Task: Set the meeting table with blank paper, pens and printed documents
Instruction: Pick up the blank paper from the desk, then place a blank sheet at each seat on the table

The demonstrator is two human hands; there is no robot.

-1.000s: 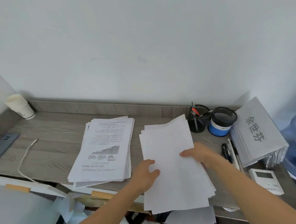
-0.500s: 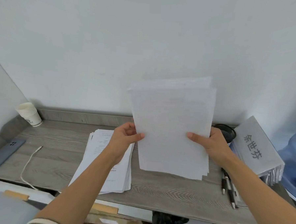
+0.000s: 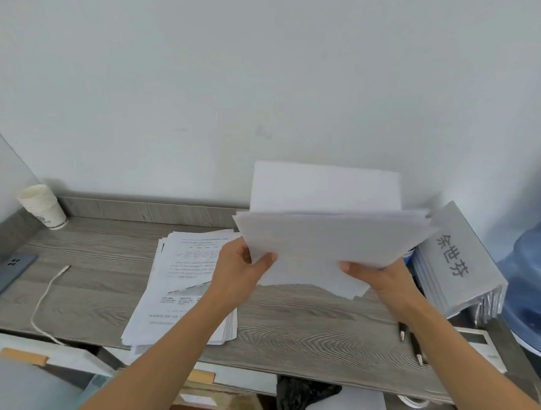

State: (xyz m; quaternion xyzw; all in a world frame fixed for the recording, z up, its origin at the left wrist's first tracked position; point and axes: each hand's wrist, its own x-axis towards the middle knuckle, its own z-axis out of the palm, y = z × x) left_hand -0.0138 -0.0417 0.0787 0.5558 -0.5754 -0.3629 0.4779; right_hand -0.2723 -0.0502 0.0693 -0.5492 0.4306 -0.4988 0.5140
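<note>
So you've got the loose stack of blank white paper (image 3: 330, 239) off the grey wood-grain desk (image 3: 303, 325) now. A second ago it lay flat there, then it stood upright, and now it hangs in the air at your 12 o'clock. Your left hand (image 3: 238, 265) pinches the near-left edge with the thumb on top, and your right hand (image 3: 381, 279) grips the near-right edge the same way. My guess is you're squaring it up before carrying it off. The sheets are fanned and uneven, splaying at the far edge. The pile of printed white documents (image 3: 183, 281) sits at its 8 o'clock and the black pens (image 3: 412, 344) at 4.
</note>
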